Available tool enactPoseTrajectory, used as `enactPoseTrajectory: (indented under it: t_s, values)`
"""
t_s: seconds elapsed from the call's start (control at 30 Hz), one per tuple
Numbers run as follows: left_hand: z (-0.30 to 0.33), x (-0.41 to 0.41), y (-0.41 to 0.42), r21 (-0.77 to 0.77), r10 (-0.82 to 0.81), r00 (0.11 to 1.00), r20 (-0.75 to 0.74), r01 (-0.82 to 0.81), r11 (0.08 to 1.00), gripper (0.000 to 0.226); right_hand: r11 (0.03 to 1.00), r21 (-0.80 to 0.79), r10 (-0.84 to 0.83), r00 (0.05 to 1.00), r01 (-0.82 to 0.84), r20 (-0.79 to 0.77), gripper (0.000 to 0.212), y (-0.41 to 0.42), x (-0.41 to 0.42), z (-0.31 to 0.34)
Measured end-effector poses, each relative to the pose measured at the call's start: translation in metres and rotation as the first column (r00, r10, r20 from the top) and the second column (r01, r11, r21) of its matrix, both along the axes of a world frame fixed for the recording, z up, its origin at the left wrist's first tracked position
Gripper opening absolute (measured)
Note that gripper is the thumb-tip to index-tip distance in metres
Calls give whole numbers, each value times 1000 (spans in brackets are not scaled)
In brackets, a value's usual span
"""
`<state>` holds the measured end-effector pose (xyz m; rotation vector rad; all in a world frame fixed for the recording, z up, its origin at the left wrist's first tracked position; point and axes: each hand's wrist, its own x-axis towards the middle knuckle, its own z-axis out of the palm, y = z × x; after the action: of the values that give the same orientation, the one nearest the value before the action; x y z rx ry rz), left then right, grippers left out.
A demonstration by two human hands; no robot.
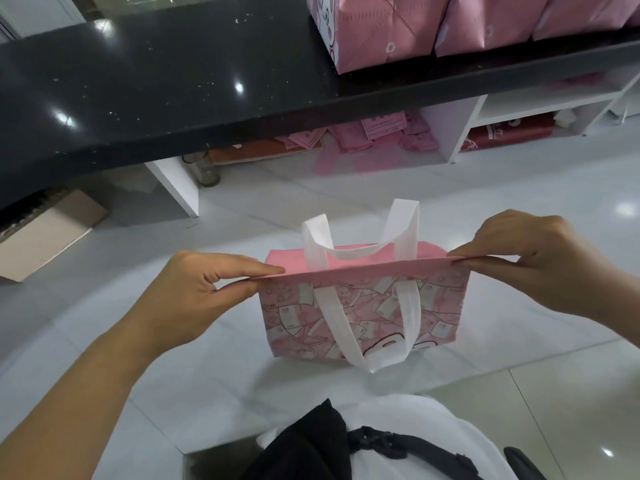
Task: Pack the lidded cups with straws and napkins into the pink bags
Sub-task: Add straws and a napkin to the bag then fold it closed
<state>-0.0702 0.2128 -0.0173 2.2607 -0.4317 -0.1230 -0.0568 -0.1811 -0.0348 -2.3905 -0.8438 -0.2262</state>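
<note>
The pink bag [363,313] is the reference here: it hangs in the air in front of the person, above the white tiled floor [519,202], printed side toward the camera and its mouth pulled open just enough to show a strip of plain pink lining. The left hand [194,289] pinches the near rim at the bag's left corner between thumb and fingers; the right hand [530,258] pinches the same rim at the right corner, stretching it taut. One white handle [360,233] stands up behind the rim, the other white handle [374,327] droops down the printed face. Nothing shows inside the bag from this angle, and no lidded cup, straw or napkin is in view anywhere, so this bag looks to be at the opening stage with all its contents yet to go in. Beyond the bag and higher, on the black surface [156,91], a row of standing pink bags [450,26] lines the right end; whether they are packed cannot be told, since their tops are cut off. Below that surface, on the shelf behind the bag, lie flat pink bags [377,133], seemingly spare stock. By that reading, several bags may be finished and more remain.
</note>
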Motion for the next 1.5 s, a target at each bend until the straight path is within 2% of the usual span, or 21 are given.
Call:
enactPoseTrajectory:
  t_s: [0.1,0.17,0.2,0.27,0.33,0.4,0.5,0.57,0.63,0.7,0.8,0.87,1.0,1.07,1.2,1.27,1.3,1.37,1.43,1.47,1.5]
  values:
    - [-6,-3,-1,-28,46,999,-26,-46,999,24,996,60,-71,997,72,-25,25,4,-6,-4]
    - [-12,-6,-3,-99,134,991,-27,-136,986,24,958,191,-188,972,214,-143,17,8,-15,-5]
    - [-17,-9,-4,-159,187,982,-38,-191,969,28,914,279,-233,944,295,-233,25,8,-20,-8]
    - [-30,-20,-5,-337,276,953,-125,-303,892,42,765,459,-259,869,451,-422,42,7,-35,-21]
    - [-50,-36,-3,-480,318,910,-267,-412,775,56,626,512,-268,779,588,-566,45,12,-56,-40]
    - [-73,-55,-2,-497,348,858,-378,-505,705,56,548,494,-243,694,675,-678,44,24,-82,-64]
    - [-101,-80,-7,-457,349,773,-530,-607,650,43,406,492,-155,589,770,-793,63,50,-106,-89]
    - [-110,-87,-12,-457,339,745,-575,-635,623,33,296,514,-155,571,805,-806,64,60,-108,-96]
    - [-114,-89,-14,-481,322,743,-587,-640,600,49,258,540,-158,586,801,-795,61,65,-109,-96]
    - [-113,-86,-16,-523,296,756,-584,-629,575,55,247,552,-158,595,796,-788,60,69,-109,-95]
    - [-112,-76,-20,-544,256,768,-587,-608,578,26,248,520,-173,566,817,-806,64,72,-110,-96]
    - [-113,-71,-17,-549,226,760,-609,-610,571,16,244,479,-197,527,843,-827,66,69,-111,-97]
    - [-114,-55,-4,-558,136,733,-667,-612,559,29,275,462,-258,528,843,-809,64,64,-117,-90]
    - [-114,-44,-1,-552,100,718,-689,-609,569,34,258,457,-258,517,851,-816,64,66,-121,-88]
    - [-107,-25,-3,-543,91,726,-682,-585,602,12,255,442,-248,499,860,-830,64,75,-139,-90]
    - [-106,-15,-8,-537,140,741,-657,-590,603,17,306,422,-281,505,853,-816,50,85,-151,-90]
    - [-108,-10,-11,-540,175,746,-643,-603,587,20,354,396,-306,505,847,-807,37,93,-158,-88]
    - [-116,-2,-20,-547,251,739,-625,-645,534,30,517,313,-298,511,796,-807,19,108,-173,-82]
    - [-126,-1,-27,-556,274,723,-634,-673,488,39,717,210,-278,549,665,-788,23,117,-188,-77]
    - [-130,-5,-28,-557,275,728,-628,-668,494,41,752,193,-296,584,630,-756,26,118,-193,-74]
    - [-133,-11,-29,-550,276,747,-605,-643,533,43,737,217,-331,621,640,-711,32,115,-195,-72]
